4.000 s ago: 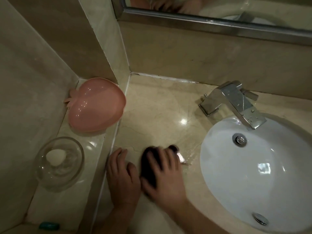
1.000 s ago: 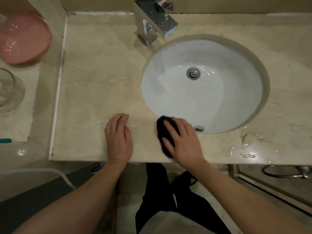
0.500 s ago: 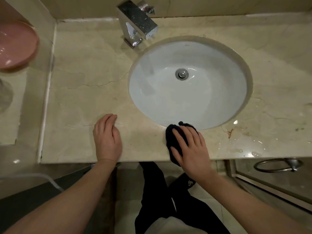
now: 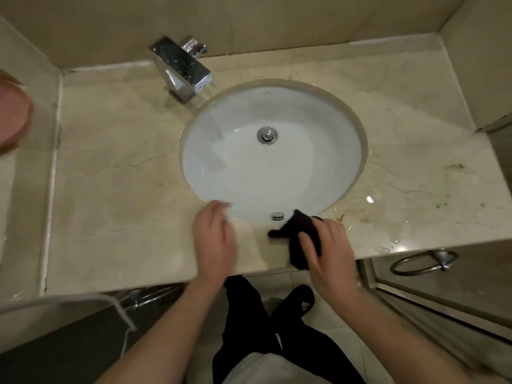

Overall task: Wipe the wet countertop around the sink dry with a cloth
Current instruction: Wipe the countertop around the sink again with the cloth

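Note:
A beige marble countertop surrounds a white oval sink. My right hand presses a dark cloth flat on the narrow front strip of counter, just below the sink's front rim. My left hand lies flat on the counter left of the cloth, its fingertips at the sink's edge; it is blurred. Water drops and puddles glisten on the counter to the right of the cloth, near the front edge.
A chrome faucet stands behind the sink at the left. A pink dish sits on a side ledge at far left. A metal towel ring hangs below the counter at right. Walls close the back and right.
My right hand has slid the cloth rightwards along the front strip of counter. My left hand has shifted right too, up to the sink's edge. The view has panned right.

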Available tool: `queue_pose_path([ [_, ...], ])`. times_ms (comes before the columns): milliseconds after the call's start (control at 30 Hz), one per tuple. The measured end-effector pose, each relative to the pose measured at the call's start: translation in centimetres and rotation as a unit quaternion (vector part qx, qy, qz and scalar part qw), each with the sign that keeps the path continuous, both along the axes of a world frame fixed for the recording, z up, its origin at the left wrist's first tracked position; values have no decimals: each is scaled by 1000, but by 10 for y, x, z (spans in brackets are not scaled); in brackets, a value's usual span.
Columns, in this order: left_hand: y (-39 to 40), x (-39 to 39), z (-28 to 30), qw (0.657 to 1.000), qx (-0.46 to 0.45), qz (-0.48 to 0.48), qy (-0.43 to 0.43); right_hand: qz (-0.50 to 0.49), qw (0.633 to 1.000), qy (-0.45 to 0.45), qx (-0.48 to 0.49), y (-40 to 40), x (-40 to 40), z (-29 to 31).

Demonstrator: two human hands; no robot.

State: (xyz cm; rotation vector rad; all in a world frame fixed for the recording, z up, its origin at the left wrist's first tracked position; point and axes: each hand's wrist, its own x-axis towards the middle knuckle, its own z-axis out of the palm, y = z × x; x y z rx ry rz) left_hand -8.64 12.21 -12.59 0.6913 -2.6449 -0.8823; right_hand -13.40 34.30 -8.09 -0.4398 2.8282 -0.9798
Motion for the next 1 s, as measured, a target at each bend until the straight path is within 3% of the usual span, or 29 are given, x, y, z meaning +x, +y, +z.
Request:
queue_pose_path([
  [100,54,-28,0,992,46,-114,-21,-60,998,16,9,46,-4,-12],
  [267,62,-37,-9,994,78,-61,-47,-78,985,78,130,56,-12,-54],
  [467,64,-39,-10,994,67,-64,-65,-2,986,102,131,-21,-13,-60],
  [667,66,-41,-9,993,96,-22,-71,-1,995,-4,101,-75,-58,-48],
  [833,64,-39,-11,994,93,-24,-49,-84,995,14,-59,-1,-71,-6],
  [1000,65,-40,-13,995,84,-30,-43,-193,981,7,1,132,-90,-6],
])
